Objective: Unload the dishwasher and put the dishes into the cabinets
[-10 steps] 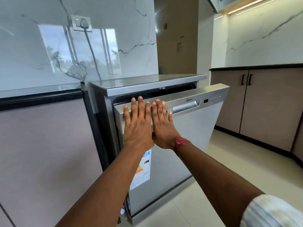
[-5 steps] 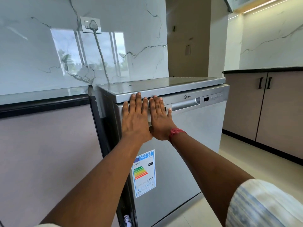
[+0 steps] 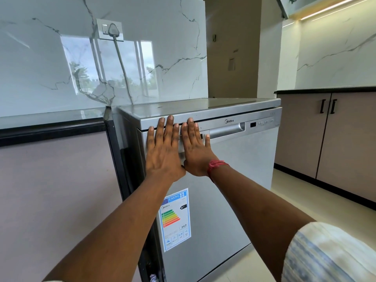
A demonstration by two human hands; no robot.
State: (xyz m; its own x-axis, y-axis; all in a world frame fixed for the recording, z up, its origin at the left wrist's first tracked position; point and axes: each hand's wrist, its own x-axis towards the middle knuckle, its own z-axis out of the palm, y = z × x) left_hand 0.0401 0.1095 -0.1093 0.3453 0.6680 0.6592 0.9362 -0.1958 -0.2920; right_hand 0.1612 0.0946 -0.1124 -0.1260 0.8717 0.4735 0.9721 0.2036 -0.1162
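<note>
On the Midea dishwasher door (image 3: 234,169), left hand (image 3: 163,153) and right hand (image 3: 195,153) press flat, fingers spread.

The pale tiled floor (image 3: 305,220) carries the silver dishwasher (image 3: 234,180) and the brown base cabinets (image 3: 345,149) beside it.

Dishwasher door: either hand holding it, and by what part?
Nothing is held. Left hand and right hand lie open and flat against the upper dishwasher door, beside the handle recess.
</note>
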